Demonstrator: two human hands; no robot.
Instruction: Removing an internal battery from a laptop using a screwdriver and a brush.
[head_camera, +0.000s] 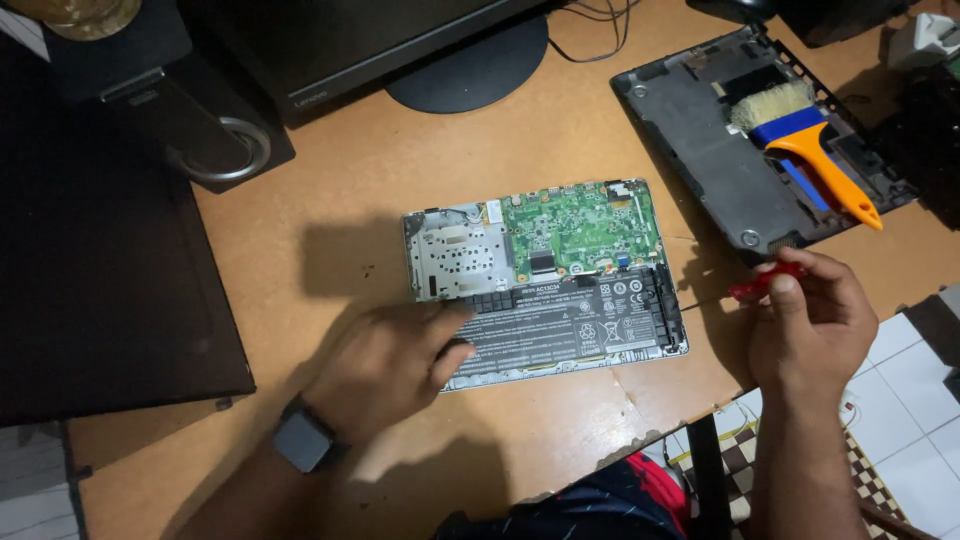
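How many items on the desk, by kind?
Opened laptop: 1
Bottom cover: 1
Brush: 1
Red screwdriver, in the right hand: 1
Monitor: 1
Total: 5
The left hand rests on the laptop.

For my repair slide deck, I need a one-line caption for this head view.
Left hand steadies an opened laptop while the right hand holds a red screwdriver.

Bare desktop (330, 240) at nine o'clock of opened laptop (560, 280); monitor base (470, 70) at twelve, bottom cover (720, 150) at two.
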